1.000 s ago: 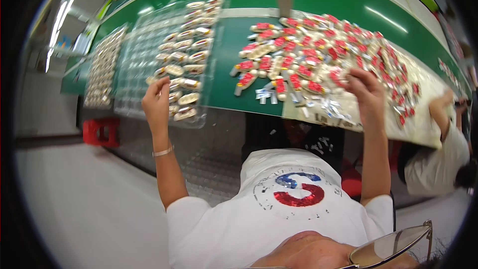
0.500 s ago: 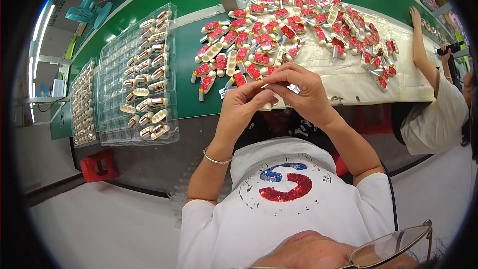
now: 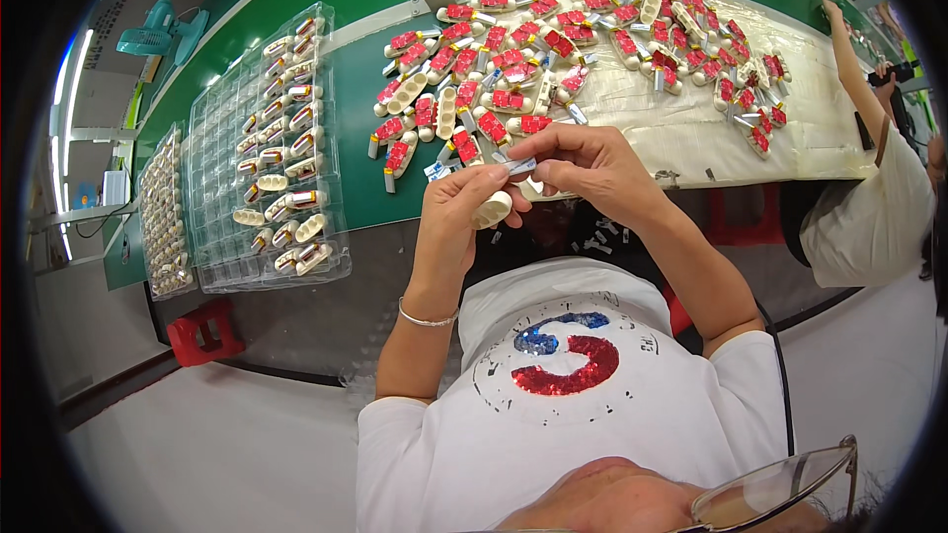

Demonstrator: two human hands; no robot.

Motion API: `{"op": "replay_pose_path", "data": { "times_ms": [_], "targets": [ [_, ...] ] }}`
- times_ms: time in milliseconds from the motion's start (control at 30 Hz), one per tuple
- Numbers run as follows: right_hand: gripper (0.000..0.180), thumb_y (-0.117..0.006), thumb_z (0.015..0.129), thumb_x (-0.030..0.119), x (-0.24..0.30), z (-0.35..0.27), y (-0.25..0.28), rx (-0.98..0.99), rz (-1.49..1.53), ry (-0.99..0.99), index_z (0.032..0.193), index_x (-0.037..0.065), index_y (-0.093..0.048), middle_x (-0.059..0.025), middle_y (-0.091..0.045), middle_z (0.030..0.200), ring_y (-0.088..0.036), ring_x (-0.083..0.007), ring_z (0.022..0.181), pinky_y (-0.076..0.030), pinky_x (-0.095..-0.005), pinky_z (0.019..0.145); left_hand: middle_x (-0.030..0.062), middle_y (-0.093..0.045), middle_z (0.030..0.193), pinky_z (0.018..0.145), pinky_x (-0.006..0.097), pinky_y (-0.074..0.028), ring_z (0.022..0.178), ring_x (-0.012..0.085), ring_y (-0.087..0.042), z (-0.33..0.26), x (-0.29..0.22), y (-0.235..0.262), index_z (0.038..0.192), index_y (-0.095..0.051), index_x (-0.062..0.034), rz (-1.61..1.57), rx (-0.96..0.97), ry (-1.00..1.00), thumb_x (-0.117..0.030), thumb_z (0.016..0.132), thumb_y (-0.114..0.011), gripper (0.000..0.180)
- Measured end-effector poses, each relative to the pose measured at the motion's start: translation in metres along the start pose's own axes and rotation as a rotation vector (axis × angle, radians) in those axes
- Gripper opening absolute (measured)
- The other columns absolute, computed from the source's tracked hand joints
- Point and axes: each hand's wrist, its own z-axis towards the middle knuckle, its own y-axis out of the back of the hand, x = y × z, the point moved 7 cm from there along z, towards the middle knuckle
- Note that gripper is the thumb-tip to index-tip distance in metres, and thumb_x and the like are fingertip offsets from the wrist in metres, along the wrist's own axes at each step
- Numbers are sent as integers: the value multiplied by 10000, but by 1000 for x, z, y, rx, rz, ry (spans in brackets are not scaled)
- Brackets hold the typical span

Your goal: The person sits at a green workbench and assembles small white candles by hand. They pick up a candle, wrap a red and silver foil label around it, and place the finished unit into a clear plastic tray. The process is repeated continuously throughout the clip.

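Fingertips (image 3: 541, 160) pinching a small flat silvery piece (image 3: 520, 166), glossy, narrow, held at chest height just off the near edge of the bench. Right hand (image 3: 592, 168) arched over it, thumb and forefinger closed on the piece, other fingers curled loosely. Left hand (image 3: 462, 209) just beside, thumb up against the same piece, remaining fingers wrapped around a cream-coloured oval plastic shell (image 3: 493, 209), smooth, rounded at the end, poking out below the knuckles. Both hands touching at the tips, wrists bent inward, forearms rising from the lower frame in a narrow V. Thin metal bangle (image 3: 427, 319) around the left wrist.

Further out: green bench top (image 3: 355, 188), matte, with a crinkled pale sheet (image 3: 691, 128) spread on the right half. On the sheet and the green, a loose heap of small parts (image 3: 563, 49), cream shells with bright red faces and little metal ends, lying every which way. To the left, a clear moulded plastic tray (image 3: 262, 153), shiny, divided into many small pockets, some holding cream and red pieces in rows, many pockets bare. Beyond it a second tray (image 3: 163, 217), packed fuller. Red stool (image 3: 202, 331) on the floor below. Teal fan (image 3: 158, 39) at the far left. At the right rim, another person's arm (image 3: 851, 59) stretched up over the bench, well apart from the working hands.
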Motion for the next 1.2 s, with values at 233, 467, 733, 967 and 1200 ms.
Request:
{"op": "replay_pose_path", "data": {
  "times_ms": [233,467,733,967,1200],
  "targets": [
    [245,-597,861,39,-12,2,3,-17,103,-55,1082,-8,-691,-39,-677,951,-622,-68,808,-514,-220,753,112,-705,783,600,228,-534,662,120,-654,-6,-8,-6,950,-716,30,149,-79,-78,-193,935,-624,242],
    [268,-577,856,26,-7,1,2,-26,152,-9,1097,-21,-684,-35,-670,928,-611,-65,781,-506,-217,740,100,-705,774,616,223,-526,663,110,-649,-2,-14,-8,936,-721,26,144,-63,-68,-193,928,-634,235],
    [238,-580,860,31,-10,0,6,-27,192,-11,1066,-24,-686,-46,-667,946,-607,-69,769,-503,-213,730,90,-707,773,634,210,-503,672,87,-632,-4,-16,-14,946,-719,38,258,-93,-142,-168,937,-628,225],
    [209,-620,833,30,10,-1,14,-89,-248,283,1021,44,-710,-43,-669,912,-625,-110,758,-505,-247,709,99,-699,751,632,218,-490,659,105,-632,0,-19,-13,937,-713,52,363,-106,-121,-188,928,-636,252],
    [67,-680,829,125,49,-19,-5,-120,-999,697,858,66,-665,-49,-654,868,-637,-250,764,-502,-334,711,104,-684,720,600,252,-493,615,132,-623,11,-12,-5,897,-713,35,248,10,37,-199,924,-622,252]
  ]
}}
